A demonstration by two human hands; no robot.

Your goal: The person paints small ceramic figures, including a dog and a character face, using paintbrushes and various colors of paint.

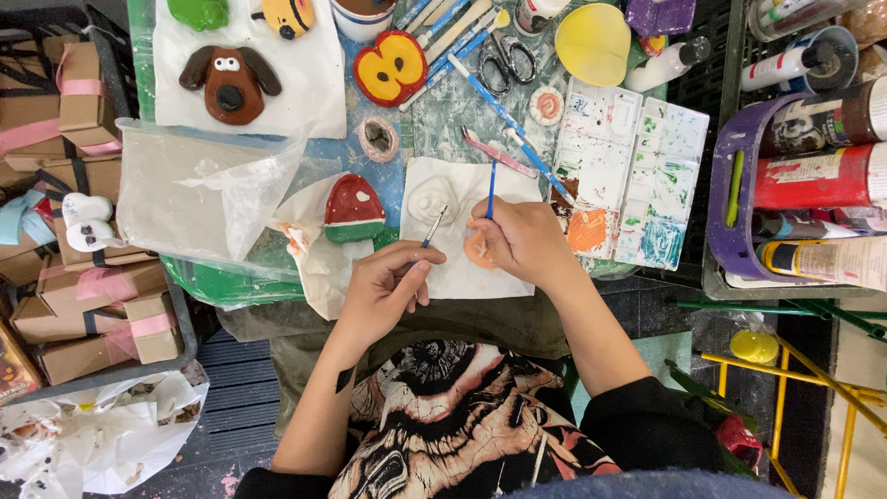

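Observation:
My left hand (383, 288) grips a thin paintbrush (432, 227) whose tip points up at a white unpainted clay figure (432, 199) on a white paper sheet (462, 277). In my right hand (522, 240) is a blue-handled brush (491, 189), held upright over an orange-painted clay piece (478, 251) that the hand partly hides. A red, white and green painted mushroom-like figure (353, 211) lies just left of the sheet.
A white paint palette (637, 176) with orange and teal smears sits right of my right hand. Brushes, scissors (506, 63), a brown dog figure (231, 83) and a red-and-yellow figure (392, 66) lie further back. Paint bottles (813, 176) fill a crate at right; cardboard boxes (83, 296) stand at left.

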